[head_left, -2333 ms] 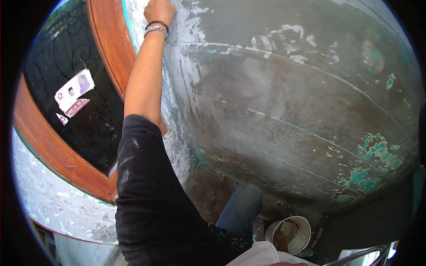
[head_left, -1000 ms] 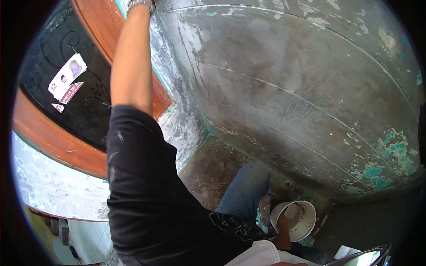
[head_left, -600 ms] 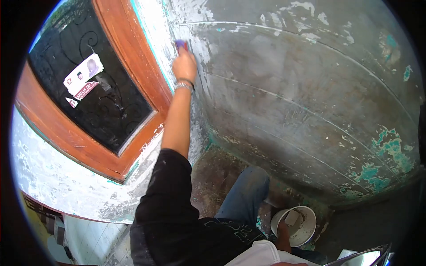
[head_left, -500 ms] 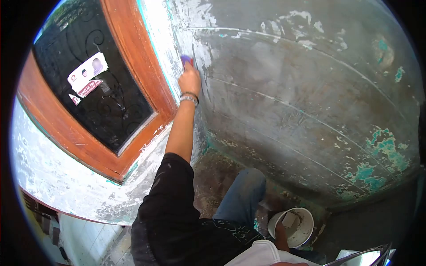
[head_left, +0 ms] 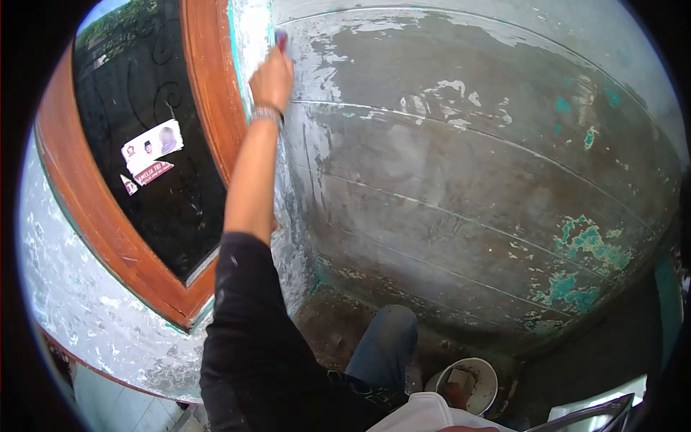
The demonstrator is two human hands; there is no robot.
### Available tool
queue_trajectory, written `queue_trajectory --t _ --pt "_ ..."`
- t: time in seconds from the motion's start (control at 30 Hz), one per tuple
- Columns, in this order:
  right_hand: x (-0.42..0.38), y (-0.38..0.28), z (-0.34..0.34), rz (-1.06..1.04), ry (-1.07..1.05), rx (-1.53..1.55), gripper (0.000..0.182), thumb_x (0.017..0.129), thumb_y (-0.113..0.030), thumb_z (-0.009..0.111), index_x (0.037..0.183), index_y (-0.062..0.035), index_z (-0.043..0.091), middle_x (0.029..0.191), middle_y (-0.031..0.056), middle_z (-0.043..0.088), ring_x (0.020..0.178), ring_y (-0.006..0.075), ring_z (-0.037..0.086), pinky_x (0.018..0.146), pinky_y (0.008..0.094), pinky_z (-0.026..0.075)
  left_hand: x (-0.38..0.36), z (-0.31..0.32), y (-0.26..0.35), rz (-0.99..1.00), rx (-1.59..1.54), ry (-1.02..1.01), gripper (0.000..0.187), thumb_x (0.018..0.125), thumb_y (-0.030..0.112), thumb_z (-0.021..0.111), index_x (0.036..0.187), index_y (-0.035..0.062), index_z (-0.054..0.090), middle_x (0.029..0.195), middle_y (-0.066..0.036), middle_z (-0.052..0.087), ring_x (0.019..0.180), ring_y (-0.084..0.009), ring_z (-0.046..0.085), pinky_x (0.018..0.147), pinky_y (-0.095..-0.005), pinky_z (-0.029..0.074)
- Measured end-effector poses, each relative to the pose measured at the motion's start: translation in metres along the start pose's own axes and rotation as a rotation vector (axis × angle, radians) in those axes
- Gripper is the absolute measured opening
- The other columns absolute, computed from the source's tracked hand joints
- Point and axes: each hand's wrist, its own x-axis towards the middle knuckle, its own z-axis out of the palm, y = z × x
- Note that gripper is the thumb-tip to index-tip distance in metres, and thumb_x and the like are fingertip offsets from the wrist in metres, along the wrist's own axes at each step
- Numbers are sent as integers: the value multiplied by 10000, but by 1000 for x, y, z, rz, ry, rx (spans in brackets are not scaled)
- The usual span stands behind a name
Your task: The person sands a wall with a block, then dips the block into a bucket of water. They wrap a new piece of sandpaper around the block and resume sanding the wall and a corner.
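- Left hand [head_left: 272,83]: closed around a small tool [head_left: 281,40], near the corner of the wall [head_left: 403,151].
- Right hand [head_left: 455,394]: at the bucket [head_left: 489,387]; I cannot tell its grip.
- Step, I judge: working the wall; next calls for steady contact.

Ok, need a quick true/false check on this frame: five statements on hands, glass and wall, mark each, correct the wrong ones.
1. The left hand holds a small purple-and-red tool. True.
2. Both hands are raised. False: the right hand is down at the pale bucket.
3. Blue-green patches show on the grey wall. True.
4. The glass carries nothing. False: a torn sticker is on the dark glass.
5. A silvery band is around the left wrist. True.
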Motion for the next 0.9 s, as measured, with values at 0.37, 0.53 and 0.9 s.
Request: queue_trajectory --t 0.37,0.53,0.9 --pt "-6 -27 -19 231 162 376 311 792 -272 506 899 -18 651 913 197 639 846 392 616 782 483 492 0 60 -15 168 148 -99 150 865 108 419 886 2 523 822 -226 640 710 -376 648 614 -463 531" --pt "11 -21 1 166 15 317 292 781 -231 511 921 -16 650 956 215 632 910 403 598 818 485 478 -146 66 -26 115 125 -253 145 845 55 426 951 -34 469 983 -266 605 664 -354 651 542 -427 542" --pt "12 -10 -28 150 50 204 303 808 -293 506 896 -54 671 952 197 638 893 384 606 784 460 490 -418 53 -92 -266 42 -922 184 863 191 492 913 48 596 799 -223 643 748 -394 637 656 -501 506"
